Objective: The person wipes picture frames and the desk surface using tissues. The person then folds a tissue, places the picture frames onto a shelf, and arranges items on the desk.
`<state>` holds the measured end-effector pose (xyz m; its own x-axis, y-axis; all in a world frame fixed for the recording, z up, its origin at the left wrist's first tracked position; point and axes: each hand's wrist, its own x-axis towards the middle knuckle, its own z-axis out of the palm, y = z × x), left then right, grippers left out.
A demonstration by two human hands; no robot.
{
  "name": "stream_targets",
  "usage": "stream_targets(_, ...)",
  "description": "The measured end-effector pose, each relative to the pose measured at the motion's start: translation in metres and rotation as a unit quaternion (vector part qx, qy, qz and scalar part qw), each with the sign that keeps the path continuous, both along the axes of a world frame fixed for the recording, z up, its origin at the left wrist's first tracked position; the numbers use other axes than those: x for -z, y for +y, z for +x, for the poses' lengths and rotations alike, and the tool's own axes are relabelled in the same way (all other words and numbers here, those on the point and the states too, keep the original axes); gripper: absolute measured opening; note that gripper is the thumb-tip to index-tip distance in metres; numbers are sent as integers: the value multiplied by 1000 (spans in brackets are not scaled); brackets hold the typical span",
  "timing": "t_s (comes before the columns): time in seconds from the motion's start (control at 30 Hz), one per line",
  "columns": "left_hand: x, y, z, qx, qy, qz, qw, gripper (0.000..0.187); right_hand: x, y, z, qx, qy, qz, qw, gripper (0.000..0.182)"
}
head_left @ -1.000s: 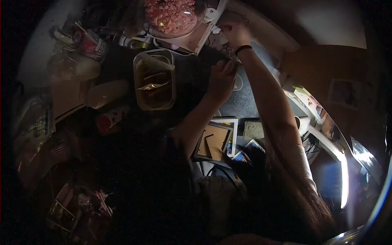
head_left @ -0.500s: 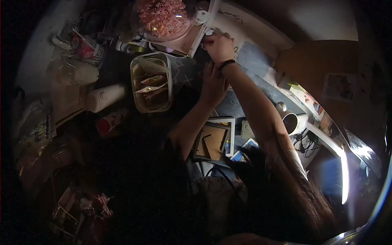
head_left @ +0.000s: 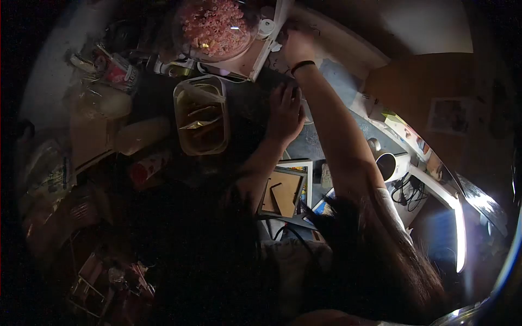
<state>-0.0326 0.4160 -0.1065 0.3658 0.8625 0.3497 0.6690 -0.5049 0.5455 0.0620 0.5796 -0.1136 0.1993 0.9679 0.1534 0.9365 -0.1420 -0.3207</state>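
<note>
My left hand (head_left: 286, 114) rests palm down on the dark tabletop, its fingers stretched out and slightly apart, with nothing visible in it. My right hand (head_left: 299, 48), with a black band at the wrist, reaches into the back corner beside the white shelf unit (head_left: 262, 57). Its fingertips are dim and blurred there, so I cannot see whether they grip anything. A thin dark cord lies close to those fingers. Left of my left hand stands a plastic tub (head_left: 202, 144) with packets inside. Nearer to me lies a picture frame (head_left: 285, 193), its brown back facing up.
A clear dome with pink dried flowers (head_left: 215, 27) stands at the back. On the right are a white mug (head_left: 394, 165), black cables (head_left: 409, 190) and a lit lamp (head_left: 460, 233). A bottle (head_left: 142, 136) and a red-and-white package (head_left: 148, 168) lie on the left.
My right hand has moved farther back, away from my left hand, into the corner by the shelf unit. The left hand stays in nearly the same place.
</note>
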Motion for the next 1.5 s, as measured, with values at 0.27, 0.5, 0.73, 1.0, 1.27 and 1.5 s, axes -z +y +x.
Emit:
stream_targets(0.27, 8, 0, 1, 11, -25, 4, 1000, 34, -6, -38, -9, -125, -95, -149, 976, 43)
stream_targets(0.5, 10, -2, 3, 7, -17, -6, 1000, 35, -2, -26, -15, -111, -159, 6, 981, 47)
stream_targets(0.73, 11, 2, 3, 4, -6, 2, 1000, 38, -3, -16, -10, -80, -175, -60, 979, 43)
stream_targets(1.0, 4, -2, 1, -2, 18, 23, 1000, 40, -20, -68, 32, 28, -224, -32, 974, 48)
stream_targets(1.27, -2, -3, 0, -2, 6, 22, 1000, 38, -42, -107, 84, 175, -230, -151, 945, 50)
stream_targets(1.5, -5, -4, 0, -1, 13, 19, 1000, 36, -2, -105, 106, 221, -201, -37, 954, 42)
